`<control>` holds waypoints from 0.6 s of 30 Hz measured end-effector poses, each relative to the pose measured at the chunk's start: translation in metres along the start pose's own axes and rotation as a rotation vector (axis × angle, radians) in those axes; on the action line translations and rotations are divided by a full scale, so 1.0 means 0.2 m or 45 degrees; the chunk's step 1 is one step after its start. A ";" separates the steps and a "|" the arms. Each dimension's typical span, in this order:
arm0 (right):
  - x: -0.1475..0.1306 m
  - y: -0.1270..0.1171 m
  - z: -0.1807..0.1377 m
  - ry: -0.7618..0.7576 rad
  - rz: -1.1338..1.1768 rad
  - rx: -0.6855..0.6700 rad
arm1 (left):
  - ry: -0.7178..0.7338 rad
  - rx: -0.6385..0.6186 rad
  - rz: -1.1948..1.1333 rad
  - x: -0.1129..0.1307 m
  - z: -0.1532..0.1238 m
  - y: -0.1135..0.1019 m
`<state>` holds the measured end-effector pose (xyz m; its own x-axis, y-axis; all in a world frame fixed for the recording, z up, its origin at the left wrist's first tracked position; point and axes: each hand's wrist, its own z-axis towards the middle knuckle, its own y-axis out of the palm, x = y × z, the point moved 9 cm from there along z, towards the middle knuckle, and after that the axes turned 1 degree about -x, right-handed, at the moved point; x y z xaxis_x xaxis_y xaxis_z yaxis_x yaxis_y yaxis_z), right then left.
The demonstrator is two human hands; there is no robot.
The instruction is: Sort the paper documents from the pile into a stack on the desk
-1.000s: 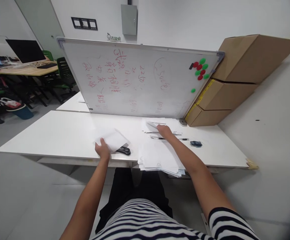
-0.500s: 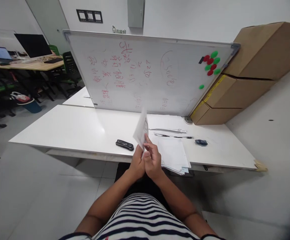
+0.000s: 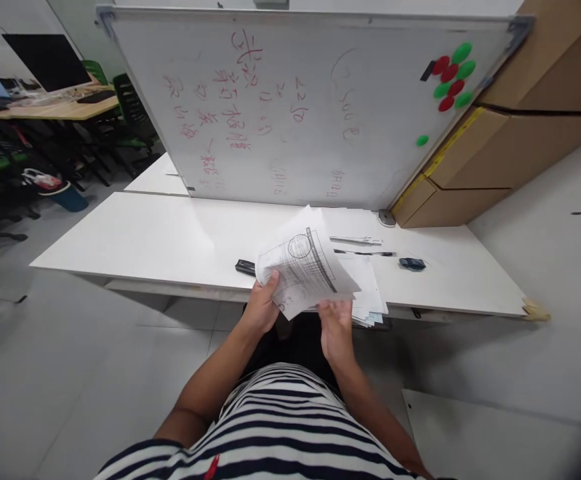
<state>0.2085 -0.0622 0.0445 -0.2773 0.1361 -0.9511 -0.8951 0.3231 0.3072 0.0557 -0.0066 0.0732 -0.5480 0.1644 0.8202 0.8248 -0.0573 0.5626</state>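
Observation:
My left hand [image 3: 263,303] grips the left edge of a small bundle of printed sheets [image 3: 305,267], held flat in the air over the near edge of the white table [image 3: 145,237]. My right hand [image 3: 337,327] supports the bundle from below at its near edge, fingers curled under the paper. A black stapler [image 3: 245,267] lies on the table just left of the bundle, partly hidden by it. A stack of papers [image 3: 370,297] rests at the table edge right beneath the bundle.
A whiteboard [image 3: 295,107] with red writing and red and green magnets leans at the back of the table against cardboard boxes [image 3: 515,140]. Pens [image 3: 357,241] and a small dark object [image 3: 412,263] lie on the right. Desks with monitors stand far left.
The sheets were held upright on edge between both hands; now they are turned flat with the print facing up. The view has dropped lower and closer to the table.

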 end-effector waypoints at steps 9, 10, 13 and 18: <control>0.21 -0.31 -0.04 0.270 -0.125 0.151 | -0.211 -0.228 0.025 -0.22 -0.01 0.05; 0.21 -0.36 -0.03 0.291 -0.212 0.138 | -0.211 -0.214 0.018 -0.22 0.00 0.02; 0.22 -0.48 -0.02 0.340 -0.452 0.044 | -0.181 -0.129 0.062 -0.19 0.02 -0.07; 0.21 -0.54 -0.04 0.282 -0.211 0.131 | -0.242 -0.078 0.439 -0.26 0.04 -0.18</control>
<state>0.2911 -0.0981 -0.0286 -0.2100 -0.1301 -0.9690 -0.8975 0.4186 0.1383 0.0549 -0.0059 0.0094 -0.2000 0.3044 0.9313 0.9428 -0.1990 0.2675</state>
